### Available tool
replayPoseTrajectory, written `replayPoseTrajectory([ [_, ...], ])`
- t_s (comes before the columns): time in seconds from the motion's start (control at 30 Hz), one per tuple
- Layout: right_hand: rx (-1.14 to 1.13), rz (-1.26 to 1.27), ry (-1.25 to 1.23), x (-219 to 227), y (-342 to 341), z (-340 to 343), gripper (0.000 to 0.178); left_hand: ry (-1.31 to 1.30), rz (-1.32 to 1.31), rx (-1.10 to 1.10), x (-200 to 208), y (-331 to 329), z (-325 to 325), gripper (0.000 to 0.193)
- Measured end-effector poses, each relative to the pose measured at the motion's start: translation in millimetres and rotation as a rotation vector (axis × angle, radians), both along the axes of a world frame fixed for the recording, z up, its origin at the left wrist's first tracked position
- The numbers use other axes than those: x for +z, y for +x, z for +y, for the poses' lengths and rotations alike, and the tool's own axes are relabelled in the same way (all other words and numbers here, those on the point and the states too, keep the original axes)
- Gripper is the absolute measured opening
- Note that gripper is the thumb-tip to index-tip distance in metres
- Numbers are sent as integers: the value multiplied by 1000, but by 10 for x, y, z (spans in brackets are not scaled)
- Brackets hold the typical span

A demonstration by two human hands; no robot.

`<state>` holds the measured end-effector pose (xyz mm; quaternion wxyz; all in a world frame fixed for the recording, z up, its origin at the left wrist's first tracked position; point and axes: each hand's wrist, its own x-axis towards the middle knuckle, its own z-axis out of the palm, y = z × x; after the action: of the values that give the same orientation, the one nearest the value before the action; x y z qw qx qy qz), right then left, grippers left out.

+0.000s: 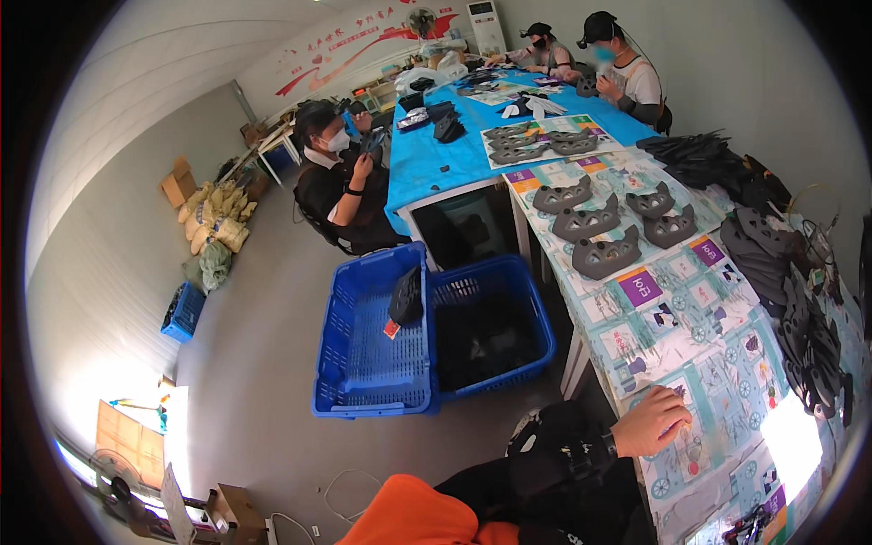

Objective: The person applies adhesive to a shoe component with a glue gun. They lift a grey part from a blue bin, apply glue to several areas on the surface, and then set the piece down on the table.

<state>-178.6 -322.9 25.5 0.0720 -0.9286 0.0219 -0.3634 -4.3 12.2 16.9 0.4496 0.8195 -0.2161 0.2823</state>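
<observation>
Grey floor [263, 391] fills the left of the room, reaching a pair of blue crates, left [368, 350] and right [542, 329], side by side near your table [599, 354]; a dark bundle [406, 295] sits in the left crate, and the right one's dark contents are too shadowed to make out. Next, the grey curved pieces [607, 261] lie on the table's printed cover, well apart from your hand. Those nearest the table's left edge look most exposed: a passing sleeve, or a tug on the wrinkled cover, could send one over toward the crates or the floor. Your left hand [652, 421] rests on the cover with its back up, fingers partly bent, neither flat nor tightly clenched; their undersides are hidden, so you can't tell whether they pinch something small. Your right hand is out of view. Farther right, glare [790, 445] washes out part of the cover, where a small item could escape your notice, and beyond it dark pieces [799, 336] lie heaped along the table's right side
</observation>
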Motion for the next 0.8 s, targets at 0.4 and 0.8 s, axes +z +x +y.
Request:
replayPoseTrajectory([
  [0.4,-72,-56,-101,-35,33,29,26,-54,25,-39,59,123,-105,8],
  [0.8,-8,-67,-114,44,59,76,24,-60,94,-77,10,146,-102,6],
])
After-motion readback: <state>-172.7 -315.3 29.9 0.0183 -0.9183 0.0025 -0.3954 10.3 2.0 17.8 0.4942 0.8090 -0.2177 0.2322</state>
